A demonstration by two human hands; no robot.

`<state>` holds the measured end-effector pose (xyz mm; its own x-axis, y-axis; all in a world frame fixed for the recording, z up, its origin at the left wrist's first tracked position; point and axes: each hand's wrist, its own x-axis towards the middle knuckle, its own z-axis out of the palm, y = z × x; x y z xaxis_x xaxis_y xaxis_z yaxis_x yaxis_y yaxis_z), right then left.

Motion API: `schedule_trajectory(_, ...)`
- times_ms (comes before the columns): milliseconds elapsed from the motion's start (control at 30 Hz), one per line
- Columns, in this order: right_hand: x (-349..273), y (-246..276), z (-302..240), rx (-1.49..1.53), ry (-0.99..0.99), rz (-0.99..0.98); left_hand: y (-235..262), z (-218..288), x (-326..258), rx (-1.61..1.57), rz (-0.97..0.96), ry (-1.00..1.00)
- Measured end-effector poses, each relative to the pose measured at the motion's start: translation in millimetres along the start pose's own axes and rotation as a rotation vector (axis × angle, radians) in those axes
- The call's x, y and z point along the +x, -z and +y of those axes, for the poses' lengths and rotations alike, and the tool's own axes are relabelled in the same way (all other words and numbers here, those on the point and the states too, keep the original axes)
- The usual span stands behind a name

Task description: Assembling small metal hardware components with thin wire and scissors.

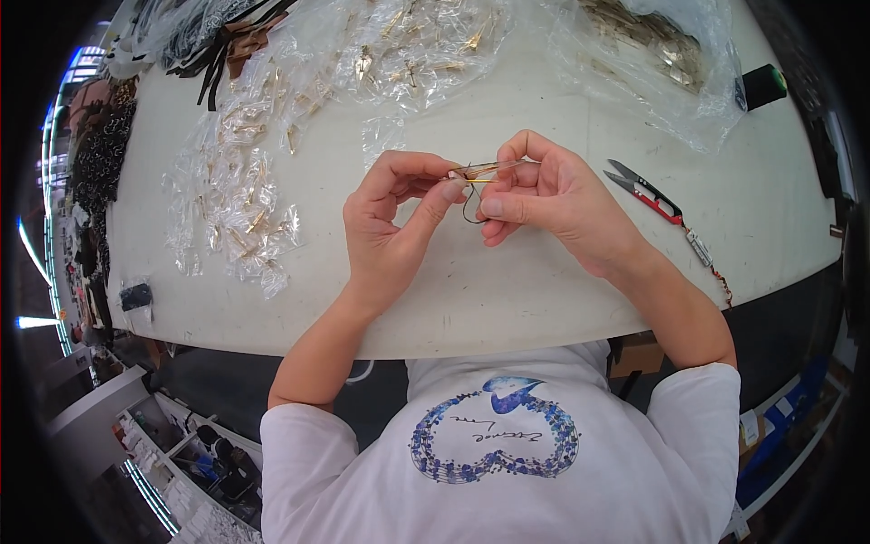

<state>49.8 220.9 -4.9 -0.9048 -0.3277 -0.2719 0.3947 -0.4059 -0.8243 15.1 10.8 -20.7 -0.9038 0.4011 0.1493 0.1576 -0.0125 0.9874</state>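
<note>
Hands meet over the bench's middle, near its front edge. Left hand (390,227) and right hand (544,199) both pinch a small gold clip (480,170) in a thin clear sleeve, dark thread loop (469,210) dangling below. Looks light, stiff, slippery in film; best held at its ends. Red snips (645,192) lie toward the right edge, bagged clips (240,208) toward the left.

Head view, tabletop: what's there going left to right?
Small black item at the table's left edge → heap of small clear packets → left hand → gold clip pinched between both hands → right hand → red-handled thread snips → dark green spool.
</note>
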Motion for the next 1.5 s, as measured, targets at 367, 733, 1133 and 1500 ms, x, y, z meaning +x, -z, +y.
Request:
schedule_trajectory(367,1.2,-0.2,2.6,0.014,0.005,0.012,1.3,-0.6,0.9,0.091,-0.043,-0.058)
schedule_trajectory(733,-0.5,-1.4,7.9,0.001,0.073,0.044,-7.3,-3.8,-2.1,0.291,0.037,-0.229)
schedule_trajectory(1133,1.5,-7.6,10.9,-0.329,0.332,0.108,-3.6,3.2,2.6,-0.107,0.02,0.116)
schedule_trajectory(1500,-2.4,-7.1,6.2,-0.556,0.39,0.168,-0.6,3.2,4.8,-0.238,-0.046,0.242)
